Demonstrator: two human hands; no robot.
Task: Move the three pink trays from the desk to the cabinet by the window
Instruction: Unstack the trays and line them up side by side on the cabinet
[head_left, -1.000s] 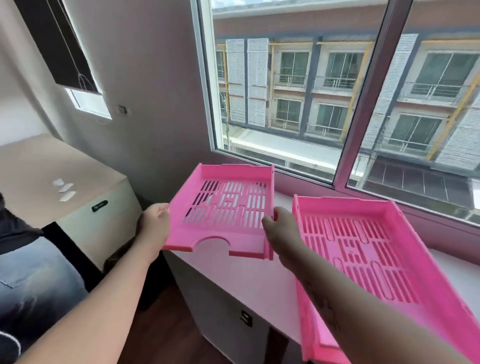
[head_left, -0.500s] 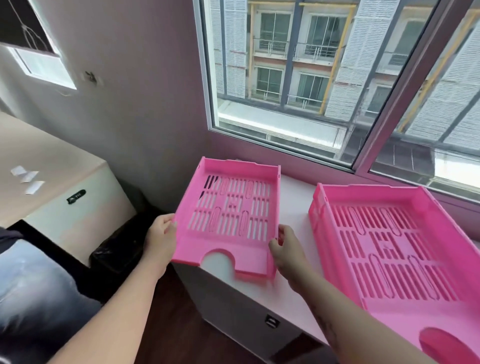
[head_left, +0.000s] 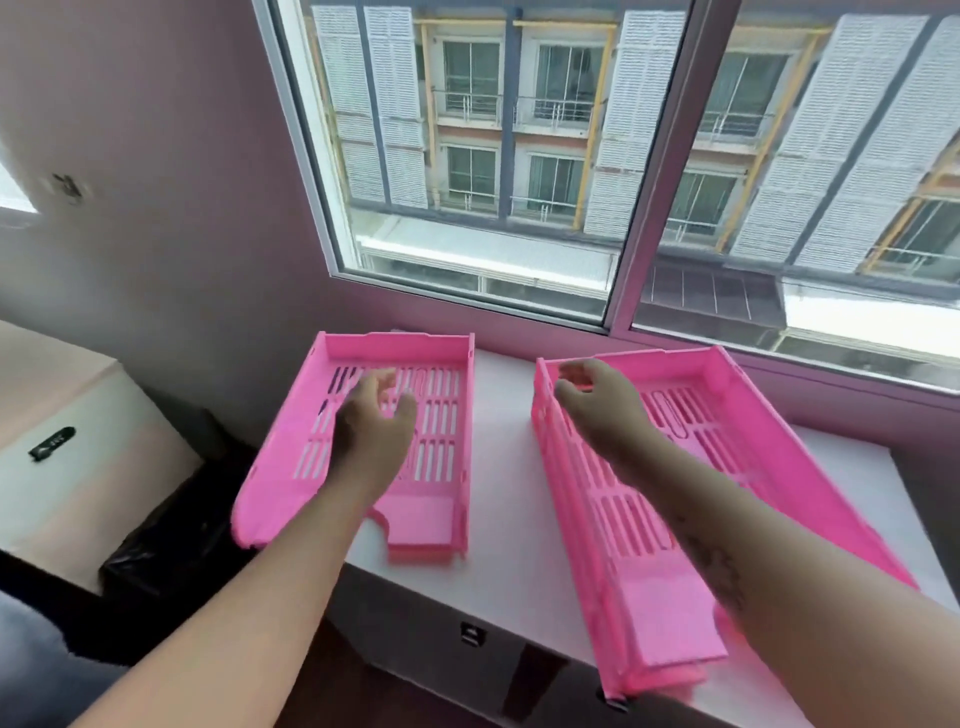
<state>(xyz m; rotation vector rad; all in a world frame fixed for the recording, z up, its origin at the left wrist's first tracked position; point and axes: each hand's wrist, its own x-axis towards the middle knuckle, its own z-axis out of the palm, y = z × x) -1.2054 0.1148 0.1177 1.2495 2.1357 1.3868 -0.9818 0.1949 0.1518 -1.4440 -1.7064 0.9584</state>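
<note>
Two pink trays lie flat on the white top of the cabinet (head_left: 519, 519) under the window (head_left: 613, 156). The left tray (head_left: 441, 415) sits at the cabinet's left end, its left edge hanging a little past the side. The left hand (head_left: 374, 431) is over the middle of this tray, fingers (head_left: 384, 376) loosely spread and slightly curled, holding nothing; motion blur hides whether the fingertips touch the slotted floor below them. The tray's back wall lies just beyond those fingers, and its notched front edge is back toward the wrist.

The right tray (head_left: 779, 467) lies to the right with a strip of bare cabinet top between the two. It looks deeper, as if it were two stacked, though I cannot tell for sure. The right hand (head_left: 597, 395) hangs over its far left corner, fingers (head_left: 571, 371) curled inward and near the rim, gripping nothing that I can see; contact with the rim is unclear. The rest of that tray runs back beneath the right forearm, its front end jutting past the cabinet's near edge.

A black bin bag (head_left: 166, 545) sits low to the left of the left forearm, beside a pale tabletop (head_left: 52, 374).
</note>
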